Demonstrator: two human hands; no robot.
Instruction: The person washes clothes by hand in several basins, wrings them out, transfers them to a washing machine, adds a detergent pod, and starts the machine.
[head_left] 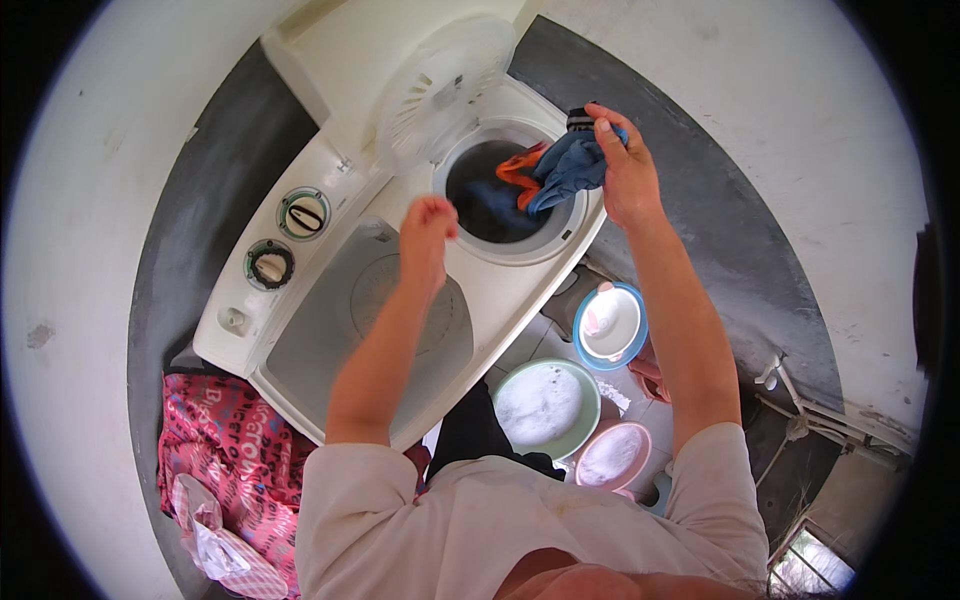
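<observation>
A white twin-tub washing machine (pixel 330 180) stands before me with its round spin tub (pixel 490 205) open and the slotted lid (pixel 445 85) raised. My right hand (pixel 625 165) grips a blue garment with orange trim (pixel 560 170), held at the tub's right rim and hanging over the opening. Dark wet laundry lies inside the tub. My left hand (pixel 428 230) hovers at the tub's left edge, fingers curled loosely, holding nothing.
Two control dials (pixel 303 213) sit on the machine's left panel, and the wash tub lid (pixel 370 340) is closed. On the floor to the right are a blue-rimmed basin (pixel 610 325), a green basin (pixel 548 405) and a pink one (pixel 612 455). Pink patterned cloth (pixel 225 440) lies lower left.
</observation>
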